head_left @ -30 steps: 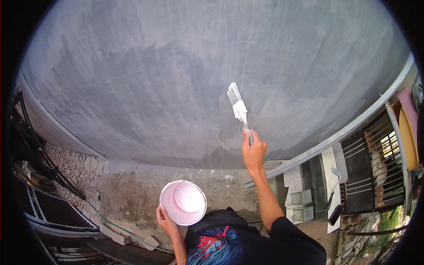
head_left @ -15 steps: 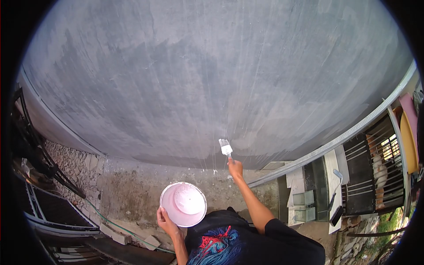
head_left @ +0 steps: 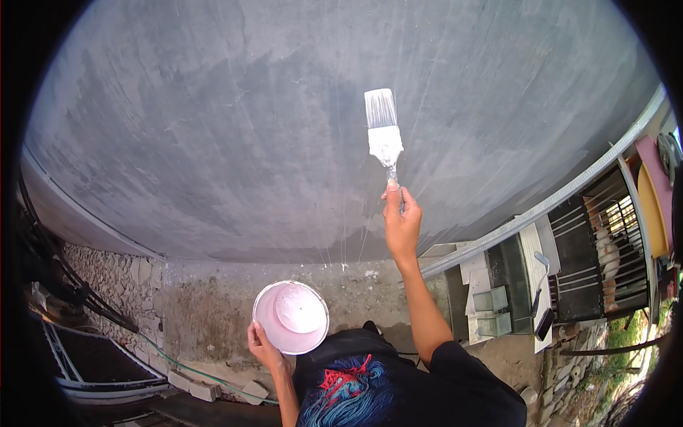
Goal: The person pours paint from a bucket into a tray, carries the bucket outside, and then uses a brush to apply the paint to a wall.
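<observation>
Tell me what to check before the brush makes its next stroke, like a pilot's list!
1. Right hand closed around the brush: ok.
2. Left hand holding the bucket at its side: ok.
3. Bucket's open top uncovered, so the brush could dip in: ok.
4. Enough paint inside the bucket: cannot tell; the inside looks whitish pink, but the depth doesn't show.
5. Bristles touching the wall: cannot tell; they line up with it in this view, but a gap could be hidden.
6. Wall evenly coloured: not ok; it has lighter and darker grey patches.
</observation>
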Demonstrator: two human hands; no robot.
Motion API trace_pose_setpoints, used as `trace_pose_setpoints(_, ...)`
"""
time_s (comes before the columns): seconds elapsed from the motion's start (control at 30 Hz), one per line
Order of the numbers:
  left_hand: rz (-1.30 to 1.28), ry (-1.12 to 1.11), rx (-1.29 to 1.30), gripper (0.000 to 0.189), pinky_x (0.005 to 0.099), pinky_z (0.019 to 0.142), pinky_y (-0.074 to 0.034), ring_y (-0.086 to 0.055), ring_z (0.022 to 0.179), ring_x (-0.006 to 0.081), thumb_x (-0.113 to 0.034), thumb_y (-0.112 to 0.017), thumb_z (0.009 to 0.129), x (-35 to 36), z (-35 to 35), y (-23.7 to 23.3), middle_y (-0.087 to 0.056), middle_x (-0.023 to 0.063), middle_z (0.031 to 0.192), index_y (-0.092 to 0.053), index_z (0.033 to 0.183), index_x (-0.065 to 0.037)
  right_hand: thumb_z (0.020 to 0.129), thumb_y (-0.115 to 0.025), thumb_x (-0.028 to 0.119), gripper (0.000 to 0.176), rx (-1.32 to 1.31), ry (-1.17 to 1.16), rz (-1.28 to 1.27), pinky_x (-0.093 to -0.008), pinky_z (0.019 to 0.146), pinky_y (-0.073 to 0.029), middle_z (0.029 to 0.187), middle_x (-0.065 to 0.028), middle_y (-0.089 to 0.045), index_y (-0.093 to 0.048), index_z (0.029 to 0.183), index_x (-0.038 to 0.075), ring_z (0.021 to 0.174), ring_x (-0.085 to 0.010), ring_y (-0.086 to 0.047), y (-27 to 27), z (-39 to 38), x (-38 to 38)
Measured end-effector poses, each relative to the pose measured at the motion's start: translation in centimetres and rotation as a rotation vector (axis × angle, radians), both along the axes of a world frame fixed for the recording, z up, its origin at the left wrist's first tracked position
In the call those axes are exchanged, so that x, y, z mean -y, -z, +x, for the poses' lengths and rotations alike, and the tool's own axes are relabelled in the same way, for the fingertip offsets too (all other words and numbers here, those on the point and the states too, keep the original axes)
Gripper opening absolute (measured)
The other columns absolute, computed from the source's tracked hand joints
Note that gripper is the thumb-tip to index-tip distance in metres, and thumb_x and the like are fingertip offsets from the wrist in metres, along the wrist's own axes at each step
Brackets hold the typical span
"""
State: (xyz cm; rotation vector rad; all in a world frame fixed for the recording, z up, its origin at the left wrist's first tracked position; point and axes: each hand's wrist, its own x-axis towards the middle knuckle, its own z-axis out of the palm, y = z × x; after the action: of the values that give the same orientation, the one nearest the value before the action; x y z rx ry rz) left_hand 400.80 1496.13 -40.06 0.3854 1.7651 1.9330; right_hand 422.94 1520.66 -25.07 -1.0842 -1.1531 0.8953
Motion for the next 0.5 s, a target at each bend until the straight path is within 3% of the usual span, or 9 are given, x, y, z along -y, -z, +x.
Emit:
trace_pose_setpoints(0.07, 0.021, 0.019, 0.030, 0.030, 0.0279, 0.085, -0.045, -0.056, 0.093, 0.0120, -0.023, -0.053, 0.101, -0.2, -0.6, 0.0, -0.062, 0.0056, 0.103, -0.060, 0.113, 0.003, 0.098, -0.052, 0.038, 0.044, 0.184, 0.074, -0.035, -0.0335, 0.051, -0.036, 0.056, -0.0046, -0.049, -0.058, 0.078, -0.001, 0.052, -0.0140, -0.047, 3.9, -0.2, -1.1)
trace_pose_setpoints(0.13, 0.012, 0.014, 0.022, 0.032, 0.0278, 0.085, -0.045, -0.057, 0.094, 0.0123, -0.024, -0.053, 0.100, -0.3, -1.0, 0.0, -0.063, 0.0063, 0.104, -0.060, 0.113, 0.004, 0.098, -0.051, 0.037, 0.045, 0.377, 0.161, -0.038, -0.0416, 0.062, -0.043, 0.065, -0.0147, -0.061, -0.061, 0.081, -0.003, 0.062, -0.0291, -0.059, 9.8, -0.5, -1.6)
trace_pose_setpoints(0.2, -0.003, 0.025, 0.004, 0.031, 0.0277, 0.084, -0.046, -0.057, 0.094, 0.0118, -0.026, -0.052, 0.101, -0.4, -1.5, 0.0, -0.063, 0.0057, 0.104, -0.060, 0.113, 0.002, 0.097, -0.051, 0.040, 0.048, 0.373, 0.152, -0.189, -0.0449, 0.069, -0.045, 0.074, -0.0211, -0.066, -0.063, 0.081, -0.004, 0.072, -0.0387, -0.062, 17.8, -0.2, -1.7)
trace_pose_setpoints(0.27, -0.017, 0.032, -0.015, 0.031, 0.0276, 0.082, -0.047, -0.058, 0.093, 0.0113, -0.027, -0.051, 0.102, -0.4, -1.7, -0.1, -0.063, 0.0051, 0.103, -0.059, 0.112, 0.001, 0.095, -0.054, 0.041, 0.048, 0.380, 0.124, -0.415, -0.0418, 0.069, -0.046, 0.072, -0.0180, -0.065, -0.064, 0.077, -0.002, 0.071, -0.0325, -0.063, 25.3, 0.7, -1.6)
trace_pose_setpoints(0.3, -0.010, 0.029, -0.002, 0.032, 0.0280, 0.083, -0.047, -0.058, 0.093, 0.0120, -0.026, -0.052, 0.101, -0.5, -1.7, -0.3, -0.063, 0.0060, 0.104, -0.060, 0.113, 0.002, 0.095, -0.054, 0.041, 0.048, 0.382, 0.122, -0.413, -0.0418, 0.069, -0.046, 0.072, -0.0180, -0.065, -0.064, 0.077, -0.002, 0.071, -0.0325, -0.063, 26.0, 1.2, -1.6)
trace_pose_setpoints(0.37, -0.019, 0.025, 0.007, 0.032, 0.0284, 0.084, -0.046, -0.057, 0.093, 0.0126, -0.025, -0.053, 0.100, 0.1, -2.0, -0.4, -0.063, 0.0068, 0.104, -0.060, 0.114, 0.004, 0.093, -0.056, 0.042, 0.047, 0.355, 0.074, -0.653, -0.0405, 0.068, -0.046, 0.067, -0.0130, -0.063, -0.065, 0.073, 0.000, 0.069, -0.0269, -0.062, 26.8, 1.6, -0.5)
trace_pose_setpoints(0.4, -0.013, 0.028, 0.012, 0.032, 0.0283, 0.084, -0.046, -0.058, 0.093, 0.0127, -0.025, -0.053, 0.100, -0.1, -2.0, -0.3, -0.063, 0.0068, 0.104, -0.060, 0.114, 0.004, 0.093, -0.056, 0.042, 0.047, 0.355, 0.075, -0.650, -0.0405, 0.068, -0.046, 0.067, -0.0130, -0.063, -0.065, 0.073, 0.000, 0.069, -0.0269, -0.062, 26.9, 1.7, -0.9)
trace_pose_setpoints(0.47, -0.013, 0.033, 0.020, 0.033, 0.0282, 0.084, -0.046, -0.058, 0.093, 0.0128, -0.025, -0.053, 0.100, -0.1, -1.8, -0.3, -0.063, 0.0069, 0.104, -0.060, 0.114, 0.003, 0.095, -0.057, 0.044, 0.044, 0.185, 0.069, -0.654, -0.0284, 0.048, -0.033, 0.055, 0.0025, -0.043, -0.060, 0.079, 0.003, 0.051, -0.0092, -0.041, 25.2, 1.9, -1.4)
trace_pose_setpoints(0.5, -0.021, 0.039, 0.006, 0.032, 0.0281, 0.084, -0.046, -0.057, 0.093, 0.0127, -0.025, -0.053, 0.100, -0.2, -1.7, -0.3, -0.063, 0.0069, 0.103, -0.060, 0.114, 0.003, 0.095, -0.057, 0.044, 0.044, 0.185, 0.071, -0.655, -0.0284, 0.048, -0.033, 0.055, 0.0025, -0.043, -0.060, 0.079, 0.003, 0.051, -0.0092, -0.041, 23.7, 2.1, -1.6)
